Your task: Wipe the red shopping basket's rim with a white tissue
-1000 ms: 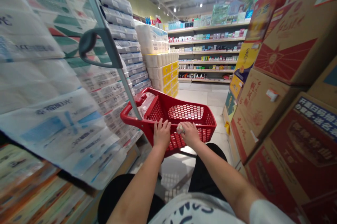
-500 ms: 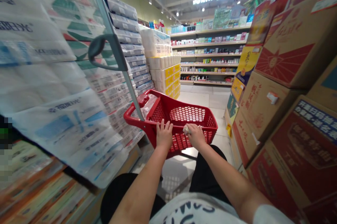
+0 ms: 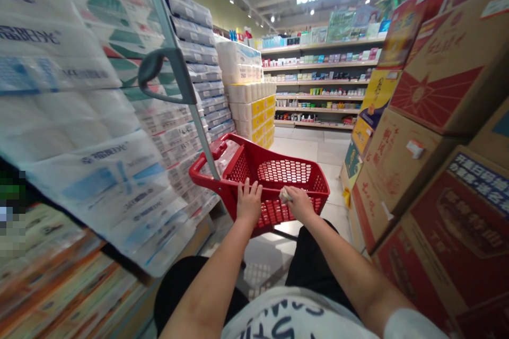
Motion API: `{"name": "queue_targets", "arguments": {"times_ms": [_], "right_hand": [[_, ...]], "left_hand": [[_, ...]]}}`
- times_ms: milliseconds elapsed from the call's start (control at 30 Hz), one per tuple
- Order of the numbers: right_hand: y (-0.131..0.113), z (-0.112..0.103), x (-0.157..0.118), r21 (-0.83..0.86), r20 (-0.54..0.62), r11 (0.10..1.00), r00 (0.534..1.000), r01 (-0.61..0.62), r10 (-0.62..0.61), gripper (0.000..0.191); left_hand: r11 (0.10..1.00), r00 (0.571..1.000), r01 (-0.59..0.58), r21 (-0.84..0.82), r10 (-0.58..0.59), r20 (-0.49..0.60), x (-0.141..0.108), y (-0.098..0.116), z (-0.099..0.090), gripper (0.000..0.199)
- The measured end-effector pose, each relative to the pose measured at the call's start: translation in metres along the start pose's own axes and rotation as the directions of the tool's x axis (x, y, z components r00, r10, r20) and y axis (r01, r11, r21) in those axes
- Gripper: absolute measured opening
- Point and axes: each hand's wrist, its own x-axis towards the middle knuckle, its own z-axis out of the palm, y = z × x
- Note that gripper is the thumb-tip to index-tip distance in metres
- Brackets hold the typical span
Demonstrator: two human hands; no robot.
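Note:
A red plastic shopping cart basket (image 3: 286, 171) with perforated sides and a long grey pull handle (image 3: 183, 76) stands in front of me. My left hand (image 3: 249, 201) lies on its near rim with the fingers spread and pointing over the edge. To the right, my right hand (image 3: 299, 203) is closed around a small, pale, crumpled wad (image 3: 284, 196) at the same rim; its exact kind is too small to make out. A clear plastic-wrapped pack (image 3: 225, 157) shows at the basket's handle end, partly hidden by the red frame.
Stacked toilet paper packs (image 3: 91, 116) rise close on the left, with more paper packs (image 3: 250, 105) farther along. Piled cardboard cartons (image 3: 413, 164) line the right side. Shelves of small boxes and bottles (image 3: 318, 76) stand across the far end of the tiled aisle (image 3: 306, 141).
The view has shifted slightly, so the shelves and stacks sit a little farther right. Both hands stay at the cart's rim, the right one still closed on the wad.

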Motion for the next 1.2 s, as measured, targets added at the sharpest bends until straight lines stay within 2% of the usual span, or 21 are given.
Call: {"name": "queue_targets", "arguments": {"times_ms": [133,267,367,467,533,600,667,767,867,1033,1200], "right_hand": [[-0.017,0.01,0.002,-0.093,-0.042,0.995,0.999,-0.017,0.013,0.051],[-0.037,0.016,0.005,-0.095,-0.005,0.995,1.0,0.027,-0.028,0.055],[-0.021,0.008,0.0,-0.064,-0.012,0.998,1.0,0.01,-0.011,0.046],[0.01,-0.004,-0.009,-0.061,-0.106,0.992,0.989,-0.111,0.104,0.037],[0.022,-0.01,-0.012,-0.067,-0.156,0.981,0.973,-0.18,0.168,0.035],[0.021,-0.012,-0.009,-0.075,-0.157,0.969,0.963,-0.234,0.22,0.03],[0.009,-0.011,-0.004,-0.083,-0.114,0.965,0.964,-0.249,0.239,0.023],[-0.012,-0.002,0.002,-0.062,-0.059,0.992,0.993,-0.109,0.105,0.032],[-0.019,0.005,0.0,-0.024,-0.033,1.0,0.999,-0.019,0.018,0.05],[-0.001,-0.002,-0.006,-0.012,0.02,1.0,1.0,0.003,-0.003,0.049],[0.014,-0.012,0.004,-0.008,0.094,0.999,0.995,0.039,-0.038,0.051]], "left_hand": [[1.0,1.0,0.022,0.0,-0.022,-0.01,0.001,0.004,0.002,0.047],[1.0,1.0,0.0,0.031,0.0,-0.004,0.001,0.004,0.0,0.049],[0.999,1.0,-0.029,0.025,0.028,0.009,-0.001,0.001,0.0,0.05],[1.0,1.0,-0.02,0.012,0.021,-0.014,-0.002,0.001,0.001,0.048],[1.0,1.0,-0.008,0.017,0.009,-0.029,-0.002,0.004,0.003,0.047],[1.0,1.0,0.001,0.024,0.0,-0.03,-0.001,0.009,0.003,0.046],[1.0,1.0,0.005,0.016,-0.004,-0.023,-0.001,0.012,0.003,0.046],[1.0,1.0,0.003,-0.01,-0.003,-0.01,-0.002,0.013,0.0,0.047],[1.0,1.0,-0.006,-0.019,0.006,-0.004,-0.004,0.01,-0.002,0.048],[0.999,1.0,-0.006,-0.046,0.006,0.0,-0.007,0.005,-0.003,0.051],[1.0,1.0,-0.028,-0.011,0.028,0.002,-0.004,0.001,0.001,0.05]]}}
